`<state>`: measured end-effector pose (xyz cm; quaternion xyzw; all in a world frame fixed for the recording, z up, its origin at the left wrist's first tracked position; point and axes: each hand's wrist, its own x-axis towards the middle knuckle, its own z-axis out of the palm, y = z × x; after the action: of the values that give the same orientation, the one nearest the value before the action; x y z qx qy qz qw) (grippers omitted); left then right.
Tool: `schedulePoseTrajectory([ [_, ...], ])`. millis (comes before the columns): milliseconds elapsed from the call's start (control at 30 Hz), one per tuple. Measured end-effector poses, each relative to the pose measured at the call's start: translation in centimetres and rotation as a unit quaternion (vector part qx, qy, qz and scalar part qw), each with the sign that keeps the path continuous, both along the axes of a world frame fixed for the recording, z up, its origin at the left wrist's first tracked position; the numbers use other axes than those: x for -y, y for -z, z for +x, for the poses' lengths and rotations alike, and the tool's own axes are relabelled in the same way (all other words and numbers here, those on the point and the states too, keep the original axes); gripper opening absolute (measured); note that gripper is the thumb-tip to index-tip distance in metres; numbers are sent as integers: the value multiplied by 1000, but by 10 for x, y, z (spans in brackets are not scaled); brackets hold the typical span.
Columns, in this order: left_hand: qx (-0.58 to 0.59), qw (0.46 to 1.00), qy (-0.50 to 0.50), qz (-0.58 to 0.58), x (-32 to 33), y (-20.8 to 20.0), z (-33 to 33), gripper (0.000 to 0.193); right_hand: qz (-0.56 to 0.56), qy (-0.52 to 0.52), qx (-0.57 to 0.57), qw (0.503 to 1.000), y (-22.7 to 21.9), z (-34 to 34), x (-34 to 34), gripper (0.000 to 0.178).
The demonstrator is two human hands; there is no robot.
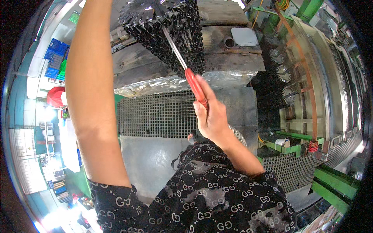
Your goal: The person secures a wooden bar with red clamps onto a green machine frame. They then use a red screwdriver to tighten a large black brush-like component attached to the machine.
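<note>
Tool (190, 78) with red handle (197, 89) and bright metal shaft (173, 46), gripped in my closed right hand (213, 119): its long axis slants forward and left, away from me, the shaft overlapping the cluster of black pieces (189, 31) over the wooden table (221, 62). The cluster lies ahead and left of my right hand; whether the tip touches it, I cannot tell. My left forearm (91, 77) runs along the cluster's left side, my left hand out of view, its state unknown

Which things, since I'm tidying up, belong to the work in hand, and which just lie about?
In use: red-handled tool, in the right hand; black clustered pieces by its shaft.

Seemingly lying about: pale flat plate; cylinder beside it; blue crates.
</note>
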<state>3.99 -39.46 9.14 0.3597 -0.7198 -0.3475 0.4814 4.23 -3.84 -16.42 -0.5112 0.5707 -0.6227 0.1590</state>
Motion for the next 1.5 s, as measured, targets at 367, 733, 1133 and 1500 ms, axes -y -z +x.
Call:
schedulePoseTrajectory([
  [367,0,1000,25,4,-4,-2,7,40,87,-5,-25,996,-2,-4,-5,56],
  [733,6,999,-24,-23,-26,1,1,37,141,-20,-27,989,6,-2,2,56],
  [1133,-9,999,-34,-40,-5,6,4,38,138,-26,-10,990,5,-3,3,55],
  [1500,8,994,-71,-77,0,5,-4,38,174,27,-62,982,55,-12,7,57],
])
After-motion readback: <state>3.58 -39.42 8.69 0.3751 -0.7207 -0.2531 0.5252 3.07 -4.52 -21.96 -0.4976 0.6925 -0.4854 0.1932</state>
